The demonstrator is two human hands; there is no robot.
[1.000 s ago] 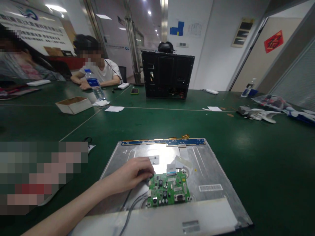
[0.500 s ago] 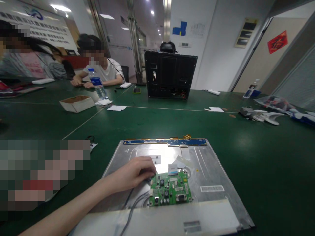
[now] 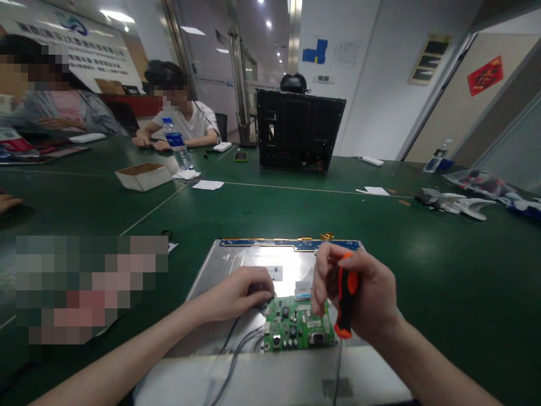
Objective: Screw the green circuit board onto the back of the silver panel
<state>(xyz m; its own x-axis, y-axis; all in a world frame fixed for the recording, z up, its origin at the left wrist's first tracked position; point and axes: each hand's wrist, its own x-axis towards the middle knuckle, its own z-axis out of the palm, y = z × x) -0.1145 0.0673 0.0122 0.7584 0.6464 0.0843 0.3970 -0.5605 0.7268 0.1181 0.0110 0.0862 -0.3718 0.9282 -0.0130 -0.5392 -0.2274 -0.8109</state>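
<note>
A green circuit board (image 3: 298, 330) lies on the metal back of a flat display panel (image 3: 207, 321). My left hand (image 3: 247, 287) rests at the board's upper left corner with its fingers curled together; what they pinch, if anything, is hidden. Over the right side of the board, my right hand (image 3: 367, 282) is closed around the orange and black handle of a screwdriver (image 3: 347, 299). Its thin shaft points down towards the panel's near edge. Grey cables (image 3: 239, 352) run from the board's left side towards me. A flat white ribbon cable (image 3: 302, 289) meets its top edge.
A black monitor housing (image 3: 301, 132) stands across the green table (image 3: 270, 214). Left of it are an open white box (image 3: 143, 177) and a water bottle (image 3: 177, 144). Gloves (image 3: 456, 203) lie at the right. Two people sit at the far left.
My right hand has come into view from the right with the screwdriver and is now over the board. My left hand stays at the board's corner. The view has shifted slightly.
</note>
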